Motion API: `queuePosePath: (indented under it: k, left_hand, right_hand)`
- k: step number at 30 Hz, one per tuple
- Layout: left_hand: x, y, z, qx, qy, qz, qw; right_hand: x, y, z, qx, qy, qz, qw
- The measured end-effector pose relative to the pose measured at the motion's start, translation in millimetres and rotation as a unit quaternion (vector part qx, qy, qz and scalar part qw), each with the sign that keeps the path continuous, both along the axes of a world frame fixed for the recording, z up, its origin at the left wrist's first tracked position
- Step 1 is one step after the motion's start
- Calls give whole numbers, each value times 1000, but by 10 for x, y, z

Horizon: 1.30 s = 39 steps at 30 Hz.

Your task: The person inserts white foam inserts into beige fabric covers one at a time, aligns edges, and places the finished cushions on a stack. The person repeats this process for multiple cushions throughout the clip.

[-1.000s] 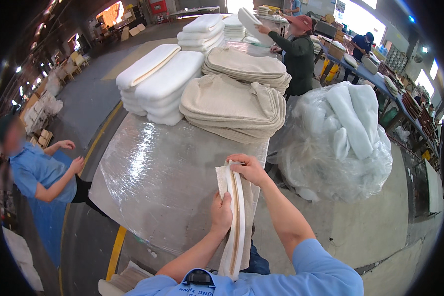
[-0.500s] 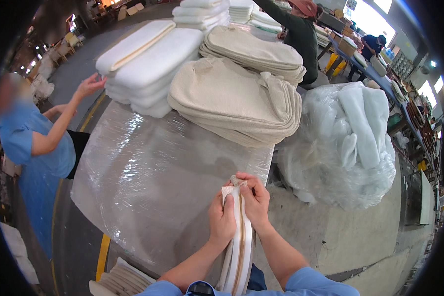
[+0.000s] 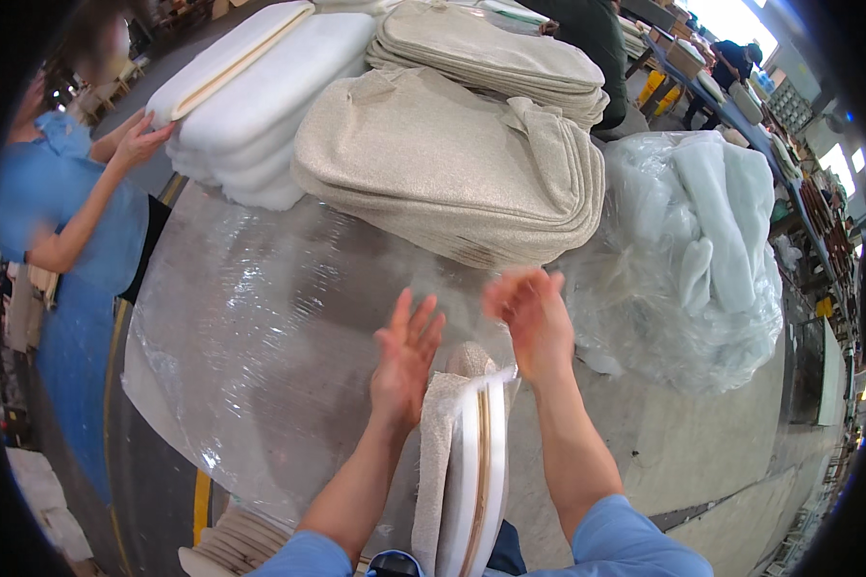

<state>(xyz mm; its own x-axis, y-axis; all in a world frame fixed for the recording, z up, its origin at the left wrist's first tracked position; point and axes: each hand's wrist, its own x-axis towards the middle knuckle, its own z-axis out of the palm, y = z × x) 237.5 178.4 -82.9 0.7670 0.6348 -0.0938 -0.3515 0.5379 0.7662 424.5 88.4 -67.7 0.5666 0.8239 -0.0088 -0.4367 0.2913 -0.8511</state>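
A white padded cushion insert with a tan foam strip along its edge stands on end between my forearms. Beige fabric of a cushion cover lies along its left side, with a fold of it over the upper end. My left hand is raised just left of the cushion, fingers spread and holding nothing. Above and to the right of the cushion's end, my right hand is lifted off it. Its fingers are somewhat blurred but look apart, with nothing in them.
Ahead on the plastic-wrapped table lie beige cushion covers in stacks and white padded inserts. A co-worker's hand touches the inserts. A clear bag of white batting stands right; more beige pieces sit lower left.
Both hands have let go of the cushion's upper end and moved up and apart. More of the beige fabric shows now. The co-worker at left has both hands at the white inserts.
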Motion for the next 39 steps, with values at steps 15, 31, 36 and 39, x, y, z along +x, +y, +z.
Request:
queuePosePath:
  k: [15, 31, 36, 39]
  left_hand:
    - [688, -24, 259, 208, 54, -69, 974]
    - [477, -166, 230, -101, 120, 73, 985]
    - [-162, -721, 515, 29, -16, -43, 999]
    - [-129, -888, 709, 159, 95, -22, 982]
  right_hand:
    - [-543, 247, 174, -61, -109, -93, 988]
    - [-477, -292, -20, 47, -148, -27, 988]
    - [-424, -656, 105, 84, -215, 9, 973]
    - [-502, -667, 120, 56, -223, -43, 972]
